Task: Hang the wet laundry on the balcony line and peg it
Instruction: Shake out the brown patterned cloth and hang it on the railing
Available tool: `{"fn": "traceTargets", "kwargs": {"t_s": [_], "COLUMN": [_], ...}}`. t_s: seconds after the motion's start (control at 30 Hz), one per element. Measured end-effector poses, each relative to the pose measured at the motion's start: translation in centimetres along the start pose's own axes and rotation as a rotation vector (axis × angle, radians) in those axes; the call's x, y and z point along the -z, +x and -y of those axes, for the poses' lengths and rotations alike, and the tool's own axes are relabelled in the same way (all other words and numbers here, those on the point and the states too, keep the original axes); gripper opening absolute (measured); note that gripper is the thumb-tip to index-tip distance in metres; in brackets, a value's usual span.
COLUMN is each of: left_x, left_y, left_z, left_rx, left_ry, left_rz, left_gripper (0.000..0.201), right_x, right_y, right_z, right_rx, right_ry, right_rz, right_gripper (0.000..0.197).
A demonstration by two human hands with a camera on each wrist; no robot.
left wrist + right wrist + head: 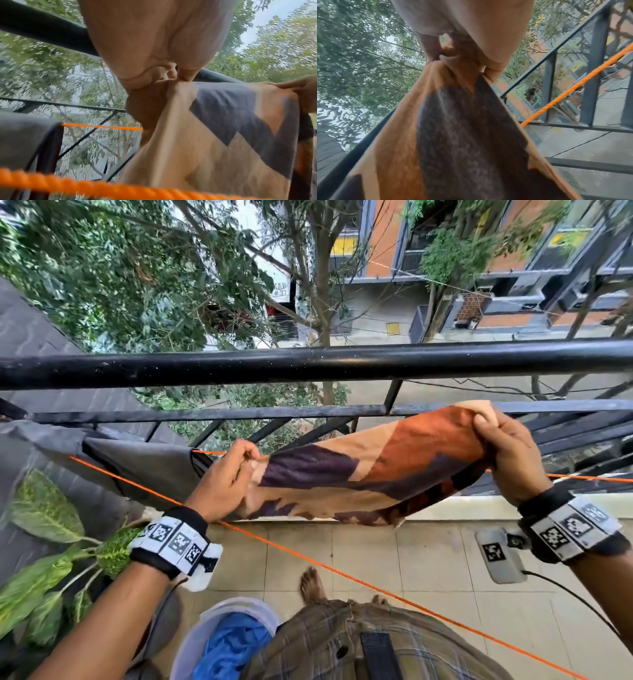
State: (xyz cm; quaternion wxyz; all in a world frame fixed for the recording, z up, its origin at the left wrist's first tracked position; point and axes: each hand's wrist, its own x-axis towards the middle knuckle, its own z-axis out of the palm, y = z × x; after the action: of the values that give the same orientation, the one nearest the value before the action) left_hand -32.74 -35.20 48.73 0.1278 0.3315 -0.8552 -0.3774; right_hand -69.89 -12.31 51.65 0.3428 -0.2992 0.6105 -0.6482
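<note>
1. Head view: left hand pinches one corner of the patterned cloth, right hand grips the other corner; cloth stretched between them over the orange line, beside a grey garment already hung there.
2. To do well: keep it taut, lower evenly until it folds over the line, clear of the grey garment, then peg.
3. Hidden: no pegs visible anywhere; bucket with blue laundry cut off at the bottom; wrist views blurred, fingers partly buried in folds.
</note>
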Motion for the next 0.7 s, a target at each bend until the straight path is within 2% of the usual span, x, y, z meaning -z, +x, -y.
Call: {"fn": "traceTargets", "kwargs": {"t_s": [0.07,0.17,0.27,0.33,0.4,0.43,0.5,0.53,0.57,0.6,0.67,0.7], "left_x": [0.5,1.9,3.6,5.0,6.5,7.2,8.2,8.6,9.0,9.6,10.7,11.2], "left_y": [-0.2,-0.4,-1.0,-1.5,-2.0,-2.2,-2.3,-2.3,-2.5,-2.6,-2.3,-1.8], "left_z": [-1.1,-1.8,-2.1,-2.3,-2.8,-3.1,-4.3,-4.8,-5.4,-6.2,-8.1,-8.6], "left_rx": [-0.020,-0.045,-0.097,-0.099,-0.049,-0.023,0.053,0.092,0.111,0.112,0.081,0.047], "left_ry": [0.047,0.174,0.307,0.432,0.587,0.650,0.713,0.728,0.725,0.686,0.465,0.313], "left_rz": [-0.017,0.079,0.236,0.263,0.208,0.167,0.075,0.025,-0.015,-0.042,-0.108,-0.180], "left_gripper": [0.018,0.033,0.022,0.011,0.011,0.014,0.013,0.009,0.010,0.020,0.043,0.044], "right_x": [0.9,1.6,3.1,4.8,5.8,5.8,5.2,4.6,4.2,3.5,2.2,1.7], "right_y": [-0.3,-1.1,-1.9,-2.4,-2.7,-2.9,-3.4,-3.5,-3.5,-3.3,-2.3,-1.4], "right_z": [-0.3,-0.4,-0.2,-0.1,0.0,0.0,0.6,1.2,1.6,2.4,4.1,4.8], "right_rx": [-0.009,-0.013,-0.052,-0.047,-0.022,-0.027,-0.105,-0.143,-0.161,-0.158,-0.092,-0.035], "right_ry": [-0.041,-0.165,-0.276,-0.402,-0.572,-0.620,-0.623,-0.577,-0.510,-0.425,-0.260,-0.199], "right_rz": [-0.020,0.004,0.054,0.047,0.073,0.098,0.151,0.184,0.209,0.203,0.107,0.045], "right_gripper": [0.026,0.022,0.035,0.038,0.039,0.046,0.071,0.078,0.073,0.057,0.031,0.027]}}
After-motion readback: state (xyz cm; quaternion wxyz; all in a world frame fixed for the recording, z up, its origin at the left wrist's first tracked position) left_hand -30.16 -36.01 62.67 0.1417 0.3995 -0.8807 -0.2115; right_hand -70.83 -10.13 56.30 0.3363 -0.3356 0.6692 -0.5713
